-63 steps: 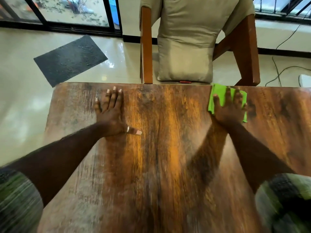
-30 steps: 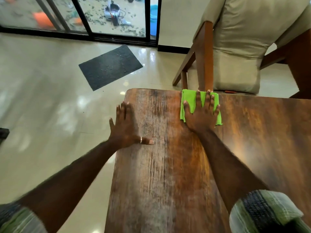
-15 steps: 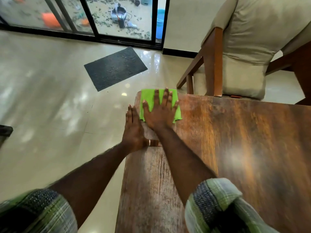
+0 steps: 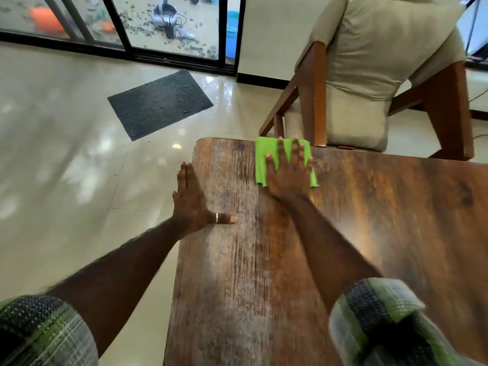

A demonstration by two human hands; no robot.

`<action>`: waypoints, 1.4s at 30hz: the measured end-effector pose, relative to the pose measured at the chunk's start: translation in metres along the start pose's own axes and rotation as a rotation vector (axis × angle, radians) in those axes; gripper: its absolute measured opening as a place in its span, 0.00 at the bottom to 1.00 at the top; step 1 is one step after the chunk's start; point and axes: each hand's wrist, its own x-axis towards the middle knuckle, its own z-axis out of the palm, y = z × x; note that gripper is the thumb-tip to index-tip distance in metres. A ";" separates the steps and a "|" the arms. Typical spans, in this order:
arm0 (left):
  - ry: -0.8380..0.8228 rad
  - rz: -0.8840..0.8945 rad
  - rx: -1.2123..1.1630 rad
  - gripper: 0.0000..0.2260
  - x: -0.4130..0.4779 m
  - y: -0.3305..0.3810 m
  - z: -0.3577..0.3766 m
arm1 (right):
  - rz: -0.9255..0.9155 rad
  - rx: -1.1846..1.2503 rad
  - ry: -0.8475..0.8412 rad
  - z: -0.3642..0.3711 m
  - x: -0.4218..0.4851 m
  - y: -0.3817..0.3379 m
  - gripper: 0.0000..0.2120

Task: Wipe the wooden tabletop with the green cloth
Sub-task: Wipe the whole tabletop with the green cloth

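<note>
The wooden tabletop (image 4: 369, 233) fills the lower right of the head view, its left edge running down the middle. A folded green cloth (image 4: 264, 159) lies flat at the far edge, a little in from the far left corner. My right hand (image 4: 289, 175) presses flat on the cloth with fingers spread, covering most of it. My left hand (image 4: 191, 204) rests flat on the table's left edge, fingers together pointing away, thumb with a ring stretched onto the wood. It holds nothing.
A wooden chair (image 4: 311, 96) with beige cushions stands right behind the table's far edge. A dark doormat (image 4: 158, 104) lies on the glossy tiled floor to the left, before a sliding glass door (image 4: 126, 25).
My right hand slid the cloth left along the far edge to the corner, and has now moved it back to the right. My left hand stayed braced at the left edge.
</note>
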 end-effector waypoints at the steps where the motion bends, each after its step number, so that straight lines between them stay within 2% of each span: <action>1: 0.002 0.004 -0.003 0.77 0.001 -0.001 0.000 | 0.031 -0.009 0.005 -0.005 0.005 0.021 0.32; 4: 0.000 0.009 -0.008 0.76 0.001 -0.002 0.001 | 0.061 -0.052 0.001 -0.015 0.010 0.069 0.32; 8: 0.001 0.004 -0.015 0.76 0.001 -0.004 0.002 | 0.099 -0.042 0.007 -0.012 0.008 0.072 0.32; 11: -0.002 -0.010 -0.032 0.77 0.000 -0.005 0.002 | 0.171 0.003 0.005 -0.003 -0.002 0.042 0.34; 16: -0.010 -0.026 -0.005 0.77 -0.003 -0.001 -0.001 | 0.057 0.056 -0.006 0.023 -0.039 -0.051 0.34; 19: -0.046 -0.031 0.096 0.73 -0.009 -0.001 -0.001 | -0.010 0.102 -0.027 0.034 -0.062 -0.106 0.34; 22: -0.047 -0.035 0.146 0.68 -0.032 -0.009 0.008 | -0.049 0.110 -0.040 0.039 -0.073 -0.133 0.33; 24: -0.052 -0.049 0.147 0.70 -0.056 -0.013 0.016 | -0.064 0.112 -0.038 0.039 -0.075 -0.134 0.33; 28: 0.005 -0.112 0.096 0.74 -0.095 -0.021 0.031 | -0.105 0.109 -0.022 0.033 -0.071 -0.105 0.34; 33: 0.063 -0.040 0.114 0.73 -0.112 -0.032 0.041 | 0.012 0.055 0.011 0.015 -0.064 -0.012 0.35; 38: 0.000 0.008 0.164 0.74 -0.114 -0.024 0.037 | 0.166 0.000 0.041 -0.009 -0.050 0.094 0.35; 42: -0.051 0.016 0.139 0.77 -0.115 -0.022 0.031 | 0.137 -0.014 0.028 -0.012 -0.044 0.114 0.35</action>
